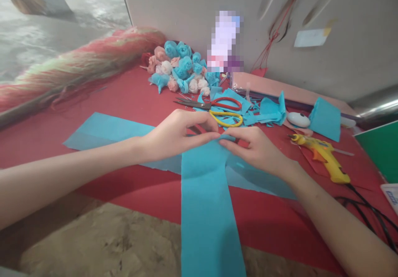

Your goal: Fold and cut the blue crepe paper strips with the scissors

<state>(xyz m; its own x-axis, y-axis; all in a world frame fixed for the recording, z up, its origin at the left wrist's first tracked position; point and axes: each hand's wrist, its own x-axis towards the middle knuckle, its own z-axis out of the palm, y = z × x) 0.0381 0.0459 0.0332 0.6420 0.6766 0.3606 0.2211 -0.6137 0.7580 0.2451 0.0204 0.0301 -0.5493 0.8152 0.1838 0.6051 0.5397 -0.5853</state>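
Note:
A long strip of blue crepe paper [207, 202] hangs from my fingers down past the table's front edge. My left hand [183, 129] pinches its upper edge between thumb and forefinger. Beside it, my right hand [248, 144] pinches the same edge, where the paper looks folded or rolled over. Beneath both hands a second blue paper strip [115, 129] lies crosswise on the red table. Just beyond my fingers rest scissors [202, 105] with one red and one yellow handle, blades apart.
Blue, pink and white paper roses [185, 63] are heaped at the back. Blue scraps [248, 111] lie behind the scissors. On the right are a yellow glue gun [323, 154] with a black cord, a white oval object [298, 119] and folded blue paper [325, 118].

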